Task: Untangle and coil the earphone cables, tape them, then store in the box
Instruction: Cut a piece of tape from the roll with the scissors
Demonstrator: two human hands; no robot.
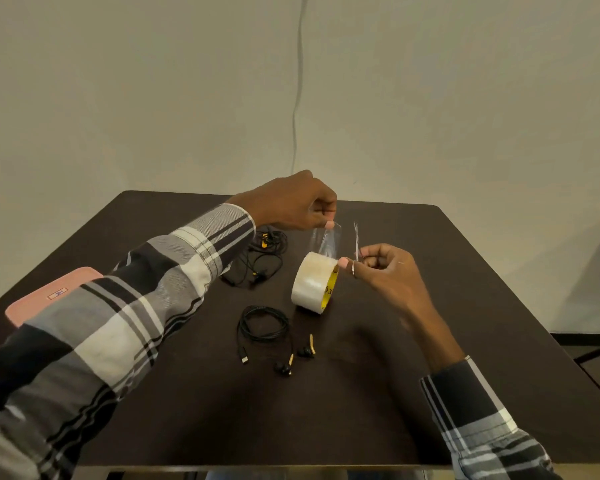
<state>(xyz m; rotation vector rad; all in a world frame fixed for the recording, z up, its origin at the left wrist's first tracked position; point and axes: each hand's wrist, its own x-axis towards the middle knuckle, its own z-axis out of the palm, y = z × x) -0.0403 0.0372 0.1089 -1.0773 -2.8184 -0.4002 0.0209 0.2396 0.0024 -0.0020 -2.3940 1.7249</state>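
My left hand (pixel 298 202) pinches the free end of a clear tape strip (pixel 328 239) pulled up from the tape roll (pixel 312 282), which stands on edge near the table's middle. My right hand (pixel 385 271) grips small scissors (pixel 356 239), blades pointing up just right of the strip, while its thumb touches the roll's top. A coiled black earphone cable (pixel 262 323) lies in front of the roll, its earbuds (pixel 284 368) and plug loose beside it. A tangled bundle of black earphones (pixel 264 258) lies behind my left wrist. The pink box (pixel 49 296) sits at the left, partly hidden by my sleeve.
The dark table (pixel 430 393) ends at a wall behind; its right edge drops to the floor. A thin cable (pixel 297 98) runs down the wall.
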